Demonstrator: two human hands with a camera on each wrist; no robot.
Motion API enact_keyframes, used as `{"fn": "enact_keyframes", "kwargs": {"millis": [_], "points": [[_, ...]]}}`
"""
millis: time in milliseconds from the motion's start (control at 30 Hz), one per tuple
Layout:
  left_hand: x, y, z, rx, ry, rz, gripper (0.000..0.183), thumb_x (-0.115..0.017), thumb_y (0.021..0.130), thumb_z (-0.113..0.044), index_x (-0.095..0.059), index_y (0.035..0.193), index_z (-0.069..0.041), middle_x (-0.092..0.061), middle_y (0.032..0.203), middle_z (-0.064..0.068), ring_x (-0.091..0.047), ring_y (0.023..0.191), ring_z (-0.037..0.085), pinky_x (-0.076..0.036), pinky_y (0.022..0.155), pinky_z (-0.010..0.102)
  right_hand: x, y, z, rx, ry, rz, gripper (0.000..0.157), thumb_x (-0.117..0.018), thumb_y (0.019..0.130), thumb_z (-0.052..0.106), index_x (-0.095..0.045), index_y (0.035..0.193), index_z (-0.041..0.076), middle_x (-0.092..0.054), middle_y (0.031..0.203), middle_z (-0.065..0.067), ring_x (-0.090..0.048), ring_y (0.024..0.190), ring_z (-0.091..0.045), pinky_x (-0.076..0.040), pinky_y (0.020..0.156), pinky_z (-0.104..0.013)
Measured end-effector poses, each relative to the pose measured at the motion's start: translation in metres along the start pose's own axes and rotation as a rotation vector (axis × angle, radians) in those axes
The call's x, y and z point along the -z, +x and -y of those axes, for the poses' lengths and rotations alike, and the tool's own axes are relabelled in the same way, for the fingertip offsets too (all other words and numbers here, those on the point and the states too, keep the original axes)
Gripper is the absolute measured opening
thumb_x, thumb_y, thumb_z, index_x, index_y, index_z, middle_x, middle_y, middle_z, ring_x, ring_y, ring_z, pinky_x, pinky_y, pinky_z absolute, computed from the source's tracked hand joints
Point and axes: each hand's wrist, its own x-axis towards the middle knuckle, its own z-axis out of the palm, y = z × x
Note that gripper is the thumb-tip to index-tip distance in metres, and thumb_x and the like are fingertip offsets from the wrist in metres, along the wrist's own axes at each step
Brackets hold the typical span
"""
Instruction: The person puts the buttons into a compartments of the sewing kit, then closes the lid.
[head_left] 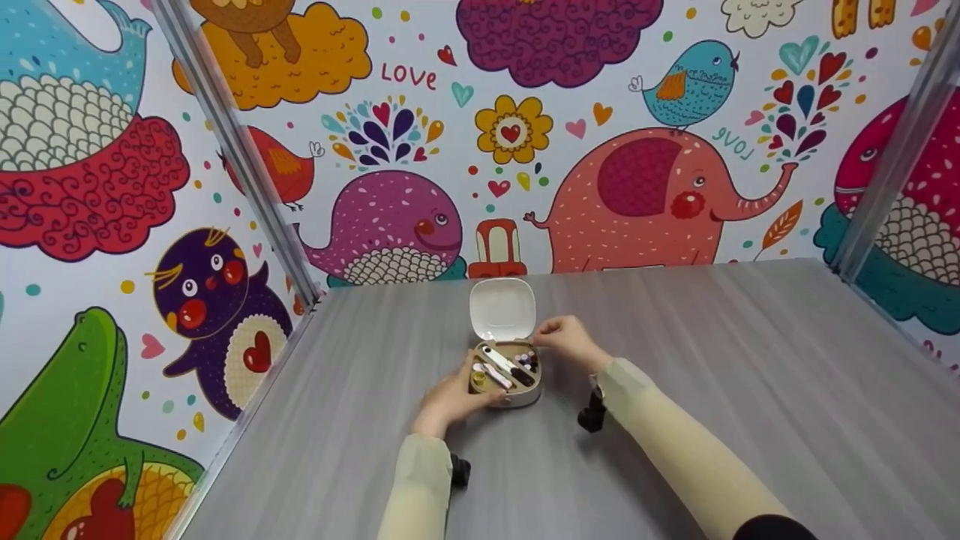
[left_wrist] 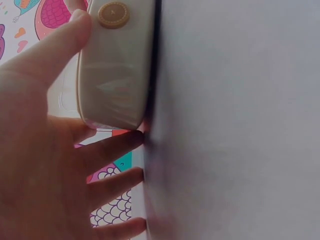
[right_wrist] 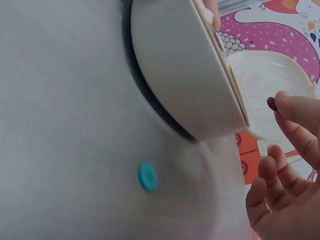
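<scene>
A small white sewing box (head_left: pixel 523 398) stands on the table with its lid (head_left: pixel 502 307) raised at the back. My left hand (head_left: pixel 452 399) holds the box at its left front, thumb on the front rim beside the round gold clasp (left_wrist: pixel 114 15), the other fingers spread along the side. Between thumb and index finger, my right hand (head_left: pixel 571 341) pinches a small dark red button (right_wrist: pixel 271 103) at the box's right back edge. Inside lie a white-and-black tool (head_left: pixel 510 366), a small yellow item (head_left: pixel 478 379) and several small dark and pale pieces (head_left: pixel 527 359).
A turquoise button (right_wrist: pixel 147 176) lies on the table close to the box's right side. The grey wood-grain table (head_left: pixel 720 360) meets printed cartoon walls (head_left: pixel 420 150) at the back and left. Each wrist carries a black camera mount (head_left: pixel 592 414).
</scene>
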Motion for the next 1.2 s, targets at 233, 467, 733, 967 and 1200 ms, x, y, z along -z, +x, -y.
{"fn": "enact_keyframes", "kwargs": {"millis": [233,467,733,967,1200], "points": [[0.0,-0.001,0.0,0.013,0.021,-0.01,0.108,-0.068,0.077,-0.065,-0.018,0.156,-0.011,-0.046,0.141,0.027,-0.051,0.12,0.042,-0.041,0.096,0.056,-0.019,0.006,-0.001,-0.111,0.007,-0.044,0.006,-0.071,0.08,0.004,-0.071,0.078,-0.001,-0.059,0.065,0.004,-0.046,0.059,-0.009,-0.037,0.053,-0.023],[0.0,0.0,-0.002,0.019,0.062,-0.016,0.106,-0.066,0.078,-0.067,-0.02,0.156,-0.011,-0.048,0.139,0.026,-0.052,0.12,0.042,-0.042,0.095,0.056,-0.029,0.007,-0.002,-0.136,0.029,-0.069,0.007,-0.073,0.081,0.006,-0.071,0.077,0.001,-0.06,0.064,0.004,-0.046,0.054,-0.009,-0.036,0.05,-0.022],[0.001,-0.001,-0.002,0.022,0.056,-0.019,0.106,-0.067,0.077,-0.066,-0.02,0.156,-0.012,-0.046,0.141,0.026,-0.051,0.121,0.041,-0.041,0.096,0.055,-0.037,0.007,-0.005,-0.143,0.084,-0.059,0.006,-0.073,0.081,0.005,-0.072,0.079,-0.001,-0.066,0.068,0.002,-0.052,0.059,-0.01,-0.04,0.055,-0.023],[0.0,-0.002,-0.003,0.014,0.053,-0.017,0.104,-0.068,0.078,-0.063,-0.021,0.155,-0.011,-0.046,0.141,0.026,-0.051,0.122,0.041,-0.041,0.097,0.054,-0.041,0.007,-0.01,-0.144,0.082,-0.068,0.007,-0.074,0.08,0.005,-0.072,0.078,-0.002,-0.063,0.065,0.004,-0.051,0.057,-0.009,-0.04,0.052,-0.021],[0.001,-0.002,-0.004,0.022,0.049,-0.014,0.105,-0.068,0.078,-0.064,-0.019,0.156,-0.011,-0.045,0.142,0.026,-0.049,0.123,0.041,-0.04,0.098,0.054,-0.045,0.008,-0.011,-0.157,0.075,-0.066,0.006,-0.074,0.081,0.004,-0.072,0.078,0.0,-0.063,0.066,0.003,-0.052,0.058,-0.009,-0.042,0.052,-0.021]]}}
